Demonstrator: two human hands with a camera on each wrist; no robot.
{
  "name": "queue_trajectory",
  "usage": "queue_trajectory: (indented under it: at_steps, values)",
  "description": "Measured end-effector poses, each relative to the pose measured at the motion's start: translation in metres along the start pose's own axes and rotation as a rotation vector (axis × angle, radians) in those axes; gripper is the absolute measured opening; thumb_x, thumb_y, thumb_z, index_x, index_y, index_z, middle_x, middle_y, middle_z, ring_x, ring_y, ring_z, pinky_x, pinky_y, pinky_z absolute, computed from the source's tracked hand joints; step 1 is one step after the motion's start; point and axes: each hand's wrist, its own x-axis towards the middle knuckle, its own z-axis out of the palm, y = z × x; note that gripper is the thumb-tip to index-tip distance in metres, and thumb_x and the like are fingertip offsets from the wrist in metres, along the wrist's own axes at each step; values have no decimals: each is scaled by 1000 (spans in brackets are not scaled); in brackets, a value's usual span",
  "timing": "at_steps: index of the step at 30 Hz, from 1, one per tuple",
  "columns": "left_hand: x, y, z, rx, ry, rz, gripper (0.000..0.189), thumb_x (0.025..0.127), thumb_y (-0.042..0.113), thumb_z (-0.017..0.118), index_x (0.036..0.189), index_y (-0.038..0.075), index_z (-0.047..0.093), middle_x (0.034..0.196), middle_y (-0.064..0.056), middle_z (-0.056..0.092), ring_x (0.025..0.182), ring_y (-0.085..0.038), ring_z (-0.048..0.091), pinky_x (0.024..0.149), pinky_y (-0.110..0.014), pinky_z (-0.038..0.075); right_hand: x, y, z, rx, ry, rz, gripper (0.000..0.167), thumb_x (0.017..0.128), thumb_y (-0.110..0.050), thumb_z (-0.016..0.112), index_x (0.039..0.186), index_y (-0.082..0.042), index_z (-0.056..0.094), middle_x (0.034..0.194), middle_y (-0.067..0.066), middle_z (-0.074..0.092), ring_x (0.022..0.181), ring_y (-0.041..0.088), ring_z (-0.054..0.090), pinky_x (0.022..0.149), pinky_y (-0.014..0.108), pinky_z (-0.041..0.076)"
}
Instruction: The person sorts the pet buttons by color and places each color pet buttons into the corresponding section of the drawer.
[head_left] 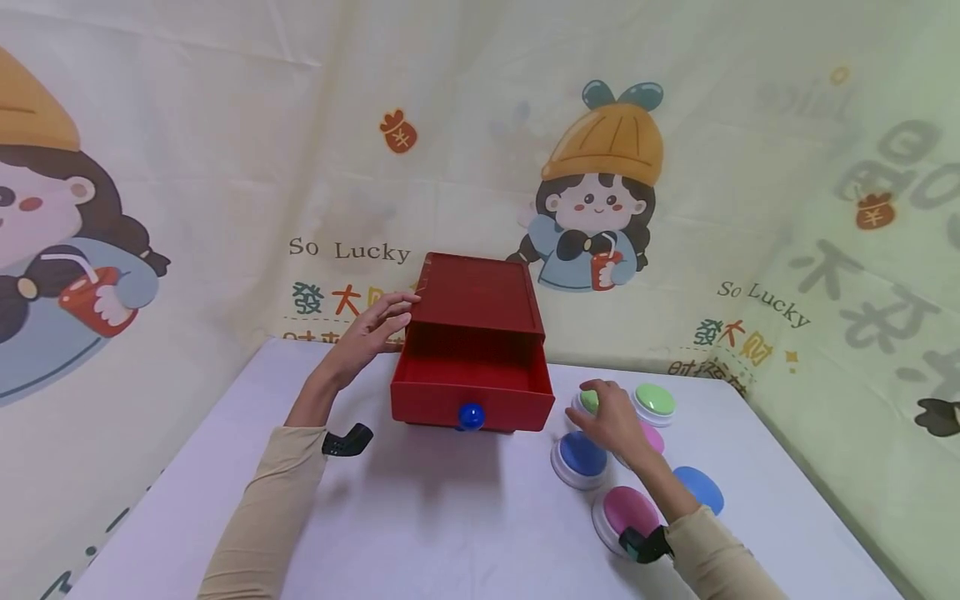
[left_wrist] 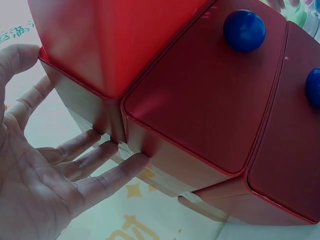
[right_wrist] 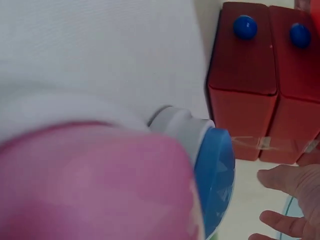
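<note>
A red drawer box stands at the back of the table, its top drawer pulled out toward me with a blue knob on the front. Inside the drawer I see only bare red walls. My left hand is at the box's left side, fingers spread, fingertips at the red side walls. To the right of the box, my right hand hovers by a green-topped round push light, thumb and fingers apart around its near side. In the right wrist view, that hand holds nothing visible.
Other round domed pieces with white bases stand around my right hand: green, blue and pink. A light-blue one lies farther right. A printed cloth hangs behind the white table.
</note>
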Motion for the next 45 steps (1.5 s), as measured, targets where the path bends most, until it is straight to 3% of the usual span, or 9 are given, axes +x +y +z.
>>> queue_trajectory:
  at_steps: [9, 19, 27, 34, 45]
  values:
    - [-1, 0, 1, -6, 8, 0, 49, 105, 35, 54, 152, 25, 45, 155, -7, 44, 139, -34, 46, 99, -58, 52, 11, 9, -12, 25, -123, 99, 52, 87, -23, 78, 126, 6, 58, 125, 29, 57, 117, 44, 53, 99, 59, 49]
    - [-1, 0, 0, -11, -1, -3, 49, 105, 35, 54, 152, 24, 45, 155, -8, 44, 140, -34, 45, 101, -61, 50, 28, 25, -19, 14, -222, 107, 50, 81, -13, 82, 118, 10, 59, 119, 31, 57, 116, 47, 50, 103, 61, 44]
    - [-1, 0, 0, -8, 0, -3, 48, 106, 33, 53, 152, 22, 45, 156, -8, 43, 140, -34, 44, 101, -60, 50, 37, 38, -18, 42, -311, 209, 45, 78, -9, 83, 112, 6, 57, 112, 24, 59, 104, 38, 54, 94, 51, 50]
    - [-3, 1, 1, -12, 6, -12, 50, 105, 35, 54, 152, 22, 45, 155, -8, 44, 140, -34, 45, 101, -61, 50, 41, 45, -12, 81, -330, 282, 45, 77, -10, 84, 107, 1, 52, 102, 17, 56, 98, 33, 53, 85, 41, 48]
    - [-1, 4, 2, -27, -3, 0, 49, 105, 34, 52, 152, 20, 44, 155, -8, 44, 139, -33, 46, 102, -60, 50, 41, 45, -10, 35, -277, 255, 47, 76, -13, 87, 102, 2, 52, 95, 15, 56, 93, 32, 54, 83, 43, 49]
